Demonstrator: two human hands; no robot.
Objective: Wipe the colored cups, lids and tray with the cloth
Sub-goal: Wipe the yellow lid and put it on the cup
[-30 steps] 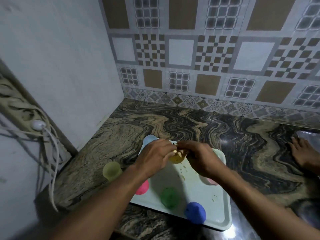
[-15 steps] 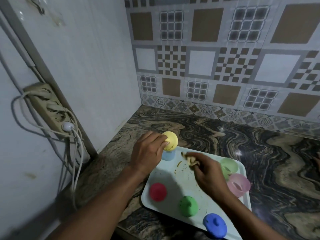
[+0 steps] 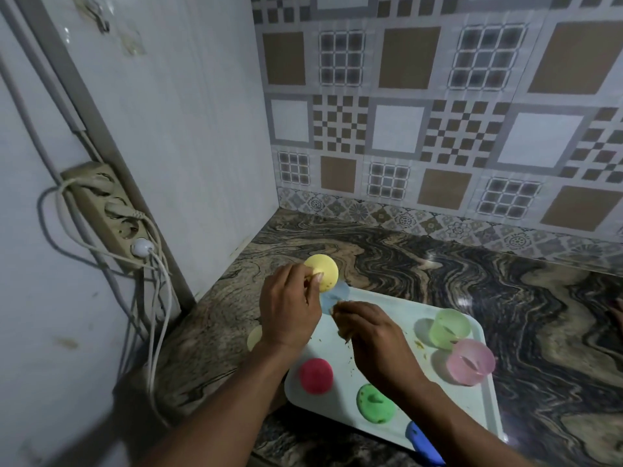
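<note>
My left hand (image 3: pixel 290 311) holds a yellow lid (image 3: pixel 325 272) up above the counter, just past the far left corner of the pale tray (image 3: pixel 401 316). My right hand (image 3: pixel 374 338) hovers over the tray, close beside the left, and pinches a small crumpled cloth (image 3: pixel 338 307) that is mostly hidden in its fingers. A blue cup (image 3: pixel 338 293) peeks out behind the hands. On the tray stand a green cup (image 3: pixel 450 328) and a pink cup (image 3: pixel 470 360), with a red lid (image 3: pixel 316 375), green lid (image 3: pixel 376 402) and blue lid (image 3: pixel 423 443). Crumbs dot the tray.
A yellow cup (image 3: pixel 254 337) stands on the marbled counter (image 3: pixel 438 264) left of the tray, half hidden by my left wrist. A power strip (image 3: pixel 111 210) with hanging cables is fixed to the left wall. A tiled wall closes off the back.
My left hand has lifted the yellow lid from the middle of the tray up and to the far left. My right hand keeps its pinch on the cloth, now just below the lid.
</note>
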